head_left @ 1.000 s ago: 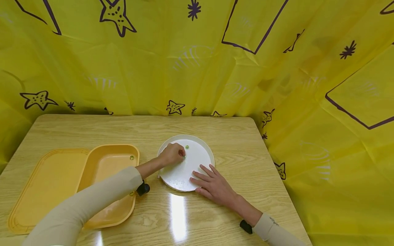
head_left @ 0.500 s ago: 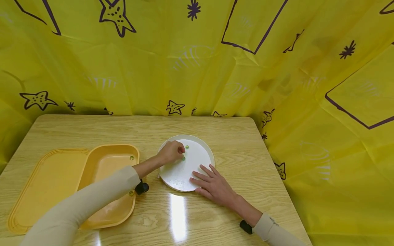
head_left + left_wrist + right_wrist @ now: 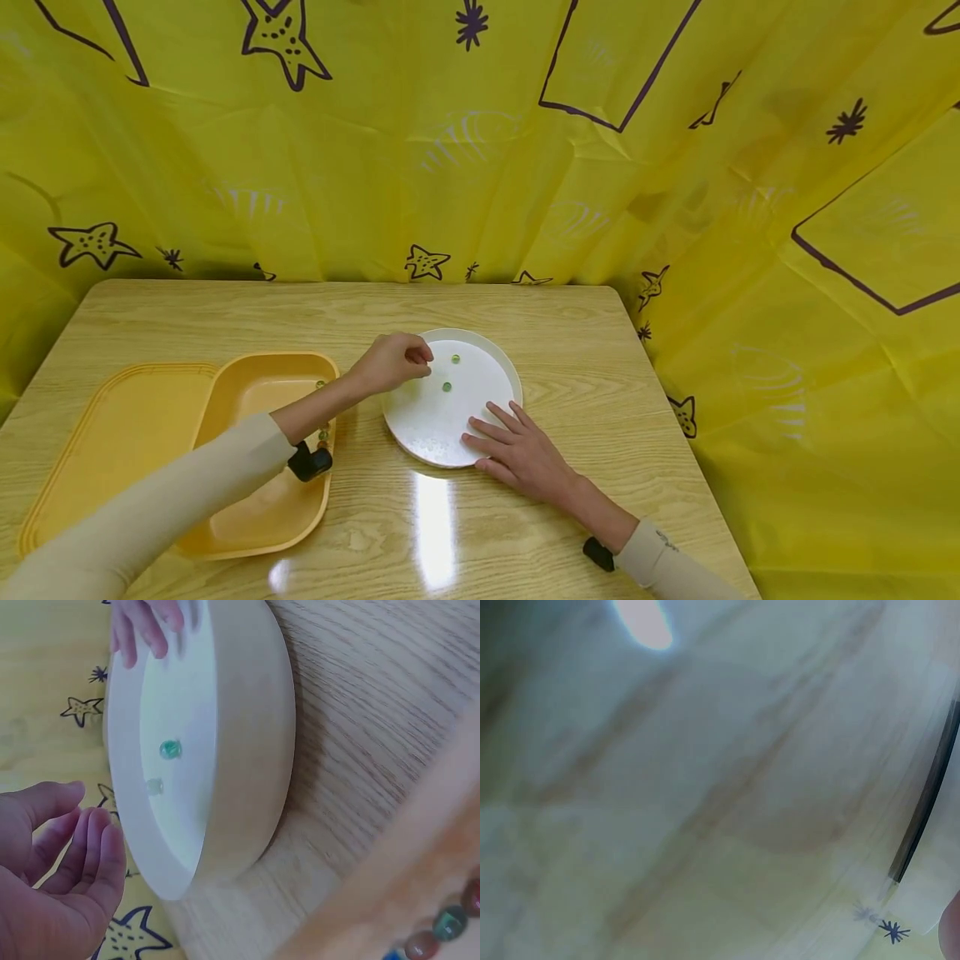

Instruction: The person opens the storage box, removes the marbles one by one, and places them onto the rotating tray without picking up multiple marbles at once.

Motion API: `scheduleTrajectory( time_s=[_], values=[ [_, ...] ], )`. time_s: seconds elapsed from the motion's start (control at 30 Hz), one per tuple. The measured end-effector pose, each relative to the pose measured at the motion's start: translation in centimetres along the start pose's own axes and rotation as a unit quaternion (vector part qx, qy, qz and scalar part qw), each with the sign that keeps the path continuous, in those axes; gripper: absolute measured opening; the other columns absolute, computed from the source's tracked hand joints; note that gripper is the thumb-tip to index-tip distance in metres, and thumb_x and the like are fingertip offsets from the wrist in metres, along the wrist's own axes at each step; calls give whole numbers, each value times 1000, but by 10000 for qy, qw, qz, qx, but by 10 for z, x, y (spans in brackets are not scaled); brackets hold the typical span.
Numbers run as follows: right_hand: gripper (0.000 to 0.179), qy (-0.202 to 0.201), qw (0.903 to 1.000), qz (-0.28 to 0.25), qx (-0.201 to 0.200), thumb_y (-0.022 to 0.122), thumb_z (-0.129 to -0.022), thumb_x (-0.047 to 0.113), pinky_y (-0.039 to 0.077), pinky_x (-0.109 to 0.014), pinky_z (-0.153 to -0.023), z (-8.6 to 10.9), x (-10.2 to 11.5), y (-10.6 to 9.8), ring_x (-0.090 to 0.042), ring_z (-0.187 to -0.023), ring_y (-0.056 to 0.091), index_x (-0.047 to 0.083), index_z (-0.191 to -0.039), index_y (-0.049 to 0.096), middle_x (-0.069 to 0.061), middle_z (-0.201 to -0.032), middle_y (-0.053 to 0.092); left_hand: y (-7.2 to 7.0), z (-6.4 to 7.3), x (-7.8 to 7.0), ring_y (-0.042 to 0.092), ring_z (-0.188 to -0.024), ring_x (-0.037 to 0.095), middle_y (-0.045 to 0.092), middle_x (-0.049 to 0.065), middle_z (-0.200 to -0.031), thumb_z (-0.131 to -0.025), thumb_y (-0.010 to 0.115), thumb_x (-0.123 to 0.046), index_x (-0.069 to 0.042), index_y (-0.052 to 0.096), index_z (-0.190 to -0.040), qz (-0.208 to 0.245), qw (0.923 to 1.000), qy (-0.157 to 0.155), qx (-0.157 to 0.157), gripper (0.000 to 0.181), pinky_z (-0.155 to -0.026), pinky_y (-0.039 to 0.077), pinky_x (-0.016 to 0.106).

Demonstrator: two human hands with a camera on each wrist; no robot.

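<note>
A round white tray with a raised rim stands on the table. Two green marbles lie inside it, one farther back than the other. Over the tray's left rim, my left hand has its fingers loosely bent. In the left wrist view a gap shows between its thumb and fingertips, with nothing seen there. My right hand spreads its straight fingers over the tray's front right edge. The right wrist view is mostly a blurred surface.
A yellow-orange box sits at the left, with several marbles along its right side. Next to it lies a flat piece of the same colour. Yellow patterned sheeting hangs behind and to the right of the table.
My left hand has moved left and away from the green marble, which now shows fully on the tray. Its forearm has shifted left over the box. The right hand has stayed put.
</note>
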State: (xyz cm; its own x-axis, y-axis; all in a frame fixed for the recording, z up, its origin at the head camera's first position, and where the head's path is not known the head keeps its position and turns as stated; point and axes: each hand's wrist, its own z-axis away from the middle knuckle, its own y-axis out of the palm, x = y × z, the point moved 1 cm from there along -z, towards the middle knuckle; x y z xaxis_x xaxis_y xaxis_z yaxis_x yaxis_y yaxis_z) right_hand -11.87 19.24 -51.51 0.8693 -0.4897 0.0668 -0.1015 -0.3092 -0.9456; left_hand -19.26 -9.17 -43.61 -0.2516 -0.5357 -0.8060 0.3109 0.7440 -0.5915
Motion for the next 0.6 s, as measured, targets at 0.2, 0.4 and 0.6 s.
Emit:
scheduleTrajectory(
  time_s=[0.2, 0.4, 0.6],
  values=[
    [49, 17, 10000, -4, 1, 33, -108, 47, 25, -54, -113, 0, 0, 0, -32, -139, 40, 20, -139, 61, -1, -144, 54, -24, 24, 4, 65, -84, 24, 69, 7, -89, -89, 72, -3, 5, 70, -100, 63, 9997, 77, -203, 13, -77, 54, 38],
    [51, 20, 10000, -21, 18, 31, -108, 47, 24, -54, -114, -1, 1, 1, -33, -139, 40, 20, -139, 62, -1, -144, 54, -48, 52, 12, 65, -83, 25, 69, 8, -90, -91, 70, -5, 3, 71, -99, -52, 9988, -38, -481, 11, -76, 55, 41],
    [53, 91, 9999, -52, 48, 28, -108, 48, 23, -53, -115, 0, 1, 1, -32, -140, 39, 21, -138, 62, -1, -144, 54, -63, 78, 26, 65, -85, 23, 69, 6, -92, -93, 70, -9, 2, 70, -102, -123, 9978, -348, -548, 15, -74, 54, 38]
  ],
)
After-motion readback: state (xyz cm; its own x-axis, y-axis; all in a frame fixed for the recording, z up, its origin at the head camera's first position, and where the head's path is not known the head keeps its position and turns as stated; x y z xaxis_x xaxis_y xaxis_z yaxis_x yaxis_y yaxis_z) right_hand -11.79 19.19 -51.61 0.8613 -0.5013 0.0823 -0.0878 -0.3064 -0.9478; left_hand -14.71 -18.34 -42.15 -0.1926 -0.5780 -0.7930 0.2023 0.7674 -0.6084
